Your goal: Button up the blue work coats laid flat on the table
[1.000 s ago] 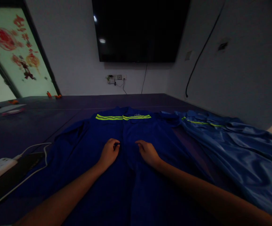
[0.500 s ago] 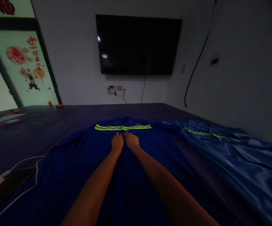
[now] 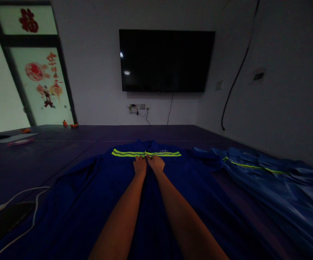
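Note:
A dark blue work jacket lies spread on the purple surface, front up, its collar at the far end. Yellow-green reflective strips cross its chest. My left hand is closed on the jacket's front edge, just below the strip at the middle. Right beside it, my right hand pinches the opposite front edge, with fingertips at the strip. The two hands nearly touch. Whatever small fastening lies between the fingers is hidden.
To the right lies a second blue garment with a yellow-green stripe. A white cable and a dark flat object are at the near left. A television hangs on the far wall. Small orange objects stand by the door.
Both hands have moved slightly up the jacket's front, from below the reflective strip to its lower edge. The view has tilted upward and turned a little left.

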Demonstrator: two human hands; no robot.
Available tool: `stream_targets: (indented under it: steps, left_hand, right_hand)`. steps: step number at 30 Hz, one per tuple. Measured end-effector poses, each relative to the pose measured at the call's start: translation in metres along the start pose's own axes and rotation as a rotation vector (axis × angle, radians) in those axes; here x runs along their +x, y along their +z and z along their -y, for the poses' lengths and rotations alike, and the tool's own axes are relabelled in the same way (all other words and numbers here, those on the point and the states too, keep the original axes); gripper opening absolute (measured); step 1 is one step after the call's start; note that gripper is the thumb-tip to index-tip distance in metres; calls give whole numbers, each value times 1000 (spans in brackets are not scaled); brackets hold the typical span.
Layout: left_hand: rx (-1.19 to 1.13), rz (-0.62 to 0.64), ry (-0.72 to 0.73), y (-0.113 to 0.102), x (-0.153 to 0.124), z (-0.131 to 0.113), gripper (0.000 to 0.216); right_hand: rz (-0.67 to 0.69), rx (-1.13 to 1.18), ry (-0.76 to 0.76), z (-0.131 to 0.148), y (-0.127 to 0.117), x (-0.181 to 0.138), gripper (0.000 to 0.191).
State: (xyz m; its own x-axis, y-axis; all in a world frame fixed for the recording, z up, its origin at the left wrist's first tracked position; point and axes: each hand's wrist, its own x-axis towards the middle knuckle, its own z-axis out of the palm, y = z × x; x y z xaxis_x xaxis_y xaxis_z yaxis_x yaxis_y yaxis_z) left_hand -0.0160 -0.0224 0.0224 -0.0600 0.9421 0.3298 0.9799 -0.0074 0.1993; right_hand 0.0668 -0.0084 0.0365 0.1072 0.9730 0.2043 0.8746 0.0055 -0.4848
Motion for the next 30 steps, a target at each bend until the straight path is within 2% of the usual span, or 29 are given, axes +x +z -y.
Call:
stream_targets:
  steps: [5, 12, 19, 24, 30]
  left_hand:
    - [-37, 27, 62, 0, 1, 4, 39]
    - [-75, 46, 128, 0, 6, 5, 38]
    - [-121, 37, 211, 4, 12, 6, 36]
    - [-182, 40, 222, 8, 14, 9, 39]
    - [-365, -2, 216, 13, 21, 13, 40]
  right_hand:
    - [11, 45, 4, -3, -2, 2, 58]
    - [5, 114, -26, -10, -3, 5, 37]
    - [-19, 150, -45, -10, 0, 7, 40]
    - [-10, 164, -12, -13, 1, 13, 41]
    - [-10, 207, -2, -16, 2, 17, 27]
